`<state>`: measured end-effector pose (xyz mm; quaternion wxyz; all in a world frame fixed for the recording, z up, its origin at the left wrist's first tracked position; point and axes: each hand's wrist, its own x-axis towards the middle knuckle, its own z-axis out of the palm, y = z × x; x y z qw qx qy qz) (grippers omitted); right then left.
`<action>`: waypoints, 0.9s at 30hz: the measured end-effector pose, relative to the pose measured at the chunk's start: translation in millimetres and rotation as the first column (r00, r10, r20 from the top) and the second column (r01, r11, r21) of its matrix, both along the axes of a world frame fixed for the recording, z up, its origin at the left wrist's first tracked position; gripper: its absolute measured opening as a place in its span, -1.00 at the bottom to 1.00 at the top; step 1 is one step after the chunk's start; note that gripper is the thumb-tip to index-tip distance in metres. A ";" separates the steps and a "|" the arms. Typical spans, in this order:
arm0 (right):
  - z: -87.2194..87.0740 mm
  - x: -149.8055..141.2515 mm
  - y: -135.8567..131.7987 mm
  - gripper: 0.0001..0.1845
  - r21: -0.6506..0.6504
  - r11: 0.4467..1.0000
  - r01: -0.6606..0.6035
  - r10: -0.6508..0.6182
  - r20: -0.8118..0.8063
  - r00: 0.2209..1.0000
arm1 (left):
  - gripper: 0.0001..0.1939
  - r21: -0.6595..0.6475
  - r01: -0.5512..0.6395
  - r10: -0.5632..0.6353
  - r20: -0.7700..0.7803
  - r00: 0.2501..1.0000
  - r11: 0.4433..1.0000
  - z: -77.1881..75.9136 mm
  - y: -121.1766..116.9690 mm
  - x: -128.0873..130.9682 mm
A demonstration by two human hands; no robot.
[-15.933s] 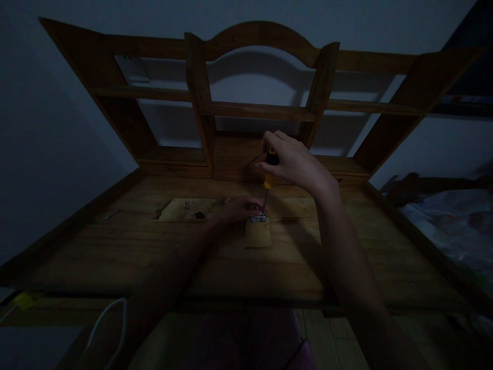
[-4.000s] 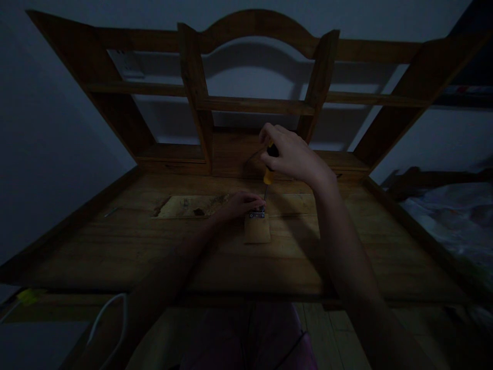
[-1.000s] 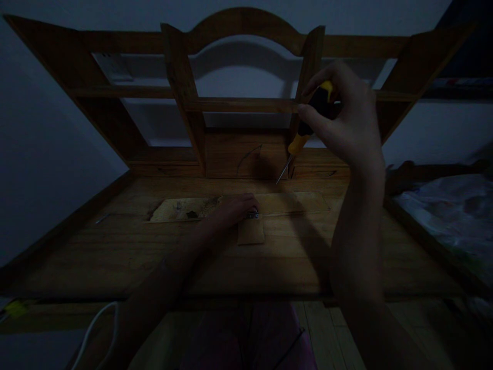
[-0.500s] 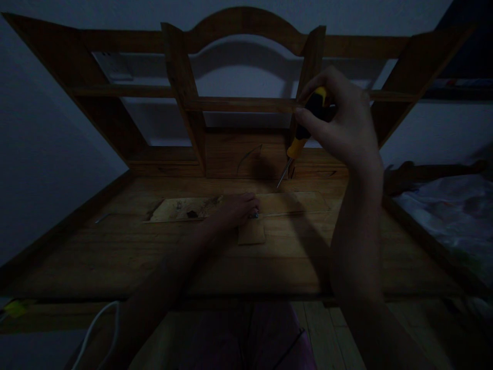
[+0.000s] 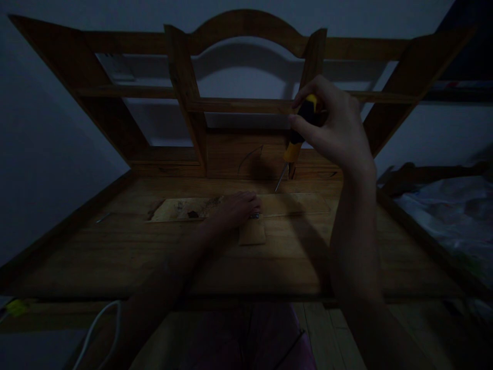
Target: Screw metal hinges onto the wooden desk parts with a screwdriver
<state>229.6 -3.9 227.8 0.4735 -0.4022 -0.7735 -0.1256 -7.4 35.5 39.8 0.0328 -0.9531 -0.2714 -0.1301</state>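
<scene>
My right hand [image 5: 334,121] grips a yellow-and-black screwdriver [image 5: 293,149] by its handle. Its thin metal shaft slants down to the left, the tip apart from the wood. My left hand [image 5: 241,208] rests on thin wooden strips, fingers together and bent over a small shiny metal piece [image 5: 254,216], mostly hidden, whose kind I cannot make out. To the right of these fingers extends a plain wooden strip [image 5: 295,204]. On the left is a strip with dark marks [image 5: 175,209]. A short wooden piece [image 5: 252,234] lies just in front of the metal piece.
All this is on a wooden desk [image 5: 154,262] with a shelf unit [image 5: 246,105] rising at its back. A thin metal rod [image 5: 103,218] lies at the left. A white cable [image 5: 89,334] hangs by the front edge. Crumpled plastic [image 5: 454,205] is at the right. The light is dim.
My right hand and the screwdriver have shifted slightly left and down. My left hand stays on the strips, its fingers moved only a little.
</scene>
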 end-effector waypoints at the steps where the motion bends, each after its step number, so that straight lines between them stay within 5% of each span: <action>1: 0.0 0.0 0.2 -0.86 -0.003 1.000 0.002 -0.002 0.001 1.000 | -0.83 -0.005 0.014 -0.014 -0.003 1.000 1.000 1.7 -1.4 -0.6; 13: -0.7 -2.6 2.1 -0.87 0.030 0.999 -0.017 0.016 0.021 1.000 | -0.78 0.038 -0.038 0.038 -0.009 0.999 0.999 -11.3 2.2 7.2; 22: -8.5 -9.6 10.5 -0.84 -0.186 0.982 -0.030 0.058 0.149 0.987 | -0.72 -0.358 0.131 0.046 0.446 0.894 0.924 -21.7 24.5 -6.6; 27: -19.4 -25.8 20.7 -0.83 -0.258 0.962 -0.091 0.147 0.208 0.967 | -0.76 -0.448 0.207 0.071 0.529 0.845 0.870 -34.2 35.1 -9.1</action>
